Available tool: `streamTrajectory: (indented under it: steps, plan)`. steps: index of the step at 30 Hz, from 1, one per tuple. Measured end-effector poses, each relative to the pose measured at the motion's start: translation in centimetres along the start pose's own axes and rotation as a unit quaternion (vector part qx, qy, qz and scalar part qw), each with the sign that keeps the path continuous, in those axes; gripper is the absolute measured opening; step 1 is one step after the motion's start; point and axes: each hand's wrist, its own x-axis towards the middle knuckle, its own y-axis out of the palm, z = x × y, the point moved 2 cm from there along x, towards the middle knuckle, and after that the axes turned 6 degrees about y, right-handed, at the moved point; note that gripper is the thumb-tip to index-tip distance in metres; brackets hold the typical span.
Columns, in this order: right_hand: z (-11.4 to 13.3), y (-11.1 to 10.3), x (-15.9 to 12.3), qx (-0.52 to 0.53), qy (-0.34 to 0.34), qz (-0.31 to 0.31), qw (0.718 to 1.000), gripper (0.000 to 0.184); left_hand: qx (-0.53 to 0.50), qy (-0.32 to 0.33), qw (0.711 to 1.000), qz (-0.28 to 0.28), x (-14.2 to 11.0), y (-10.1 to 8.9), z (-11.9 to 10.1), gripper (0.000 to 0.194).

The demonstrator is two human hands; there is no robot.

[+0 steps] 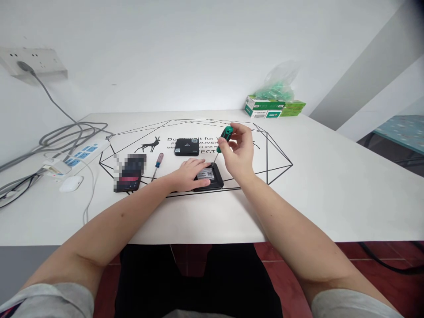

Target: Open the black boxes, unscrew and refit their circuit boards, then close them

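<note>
My right hand (241,152) is closed round the green and black handle of a screwdriver (228,132). The screwdriver stands tilted, its thin shaft pointing down to the upper part of a flat black set-top box (217,180). That box lies label side up on the table, with a white sticker on its face. My left hand (190,173) holds it down from the left, thumb on the near part and fingers across the far part. The hand hides the box's left side. Whether the tip sits in a screw is too small to tell.
Behind lies a second black box (186,147). To the left are a screwdriver with a clear handle (159,160), a blurred phone (130,173), a white earbud case (71,183), a power strip (86,152) and coiled cables (76,132). Green-white cartons (265,107) stand back right under a plastic bag (276,86).
</note>
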Motion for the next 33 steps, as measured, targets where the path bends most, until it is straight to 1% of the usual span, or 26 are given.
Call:
streamTrajectory:
  steps: [4, 6, 7, 10, 13, 17, 20, 22, 24, 25, 26, 27, 28, 29, 30, 31, 33]
  plan:
    - [-0.3, 0.4, -0.1, 0.038, 0.02, -0.002, 0.999, 0.051, -0.021, 0.003, 0.993, -0.118, 0.3, -0.4, 0.4, 0.047]
    - [-0.4, 0.5, -0.1, 0.062, 0.026, -0.003, 0.998, 0.054, -0.021, 0.01, 0.988, -0.151, 0.4, -0.7, 0.5, 0.027]
    - [-0.5, 0.6, -0.2, 0.069, 0.027, -0.003, 0.997, 0.055, -0.018, 0.01, 0.987, -0.161, 0.5, -0.9, 0.6, 0.022]
    - [-0.6, 0.6, -0.1, 0.067, 0.026, -0.005, 0.997, 0.056, 0.005, -0.002, 0.987, -0.159, 0.6, -1.3, 0.8, 0.02]
    - [-0.8, 0.5, 0.0, 0.049, 0.022, -0.012, 0.999, 0.055, 0.067, -0.032, 0.985, -0.156, 0.6, -1.6, 1.2, 0.021]
    - [-1.2, 0.4, 0.2, 0.043, 0.016, -0.019, 0.999, 0.054, 0.158, -0.13, 0.964, -0.171, 0.2, -2.3, 2.3, 0.026]
    - [-1.5, 0.4, 0.1, 0.031, 0.018, -0.014, 0.999, 0.052, 0.195, -0.203, 0.946, -0.163, -0.3, -2.7, 3.2, 0.028]
    - [-1.6, 0.5, 0.1, 0.024, 0.02, -0.011, 0.999, 0.052, 0.211, -0.232, 0.935, -0.168, -0.6, -3.1, 3.3, 0.028]
    - [-1.7, 0.6, 0.0, 0.024, 0.023, -0.014, 0.999, 0.051, 0.217, -0.237, 0.929, -0.182, -0.9, -3.5, 3.1, 0.032]
    - [-1.6, 0.6, 0.0, 0.025, 0.024, -0.015, 0.999, 0.051, 0.21, -0.228, 0.933, -0.184, -1.0, -3.6, 2.8, 0.035]
    - [-1.6, 0.6, 0.0, 0.026, 0.024, -0.017, 0.999, 0.05, 0.191, -0.206, 0.943, -0.176, -1.1, -3.7, 2.5, 0.038]
    - [-1.6, 0.6, 0.0, 0.027, 0.023, -0.018, 0.999, 0.049, 0.155, -0.179, 0.96, -0.146, -1.2, -3.6, 2.1, 0.044]
    - [-1.5, 0.5, 0.0, 0.027, 0.021, -0.018, 0.999, 0.048, 0.111, -0.159, 0.975, -0.106, -1.3, -3.4, 1.8, 0.054]
    - [-1.4, 0.5, 0.0, 0.025, 0.018, -0.016, 0.999, 0.047, 0.077, -0.136, 0.986, -0.055, -1.4, -3.2, 1.4, 0.069]
    - [-1.4, 0.4, 0.0, 0.023, 0.015, -0.014, 1.0, 0.047, 0.068, -0.123, 0.99, -0.01, -1.6, -2.9, 1.1, 0.086]
    - [-1.3, 0.4, 0.0, 0.021, 0.012, -0.011, 1.0, 0.046, 0.067, -0.118, 0.991, 0.017, -1.7, -2.7, 0.9, 0.1]
    - [-1.2, 0.3, 0.0, 0.018, 0.009, -0.008, 1.0, 0.045, 0.061, -0.112, 0.991, 0.048, -2.0, -2.4, 0.6, 0.118]
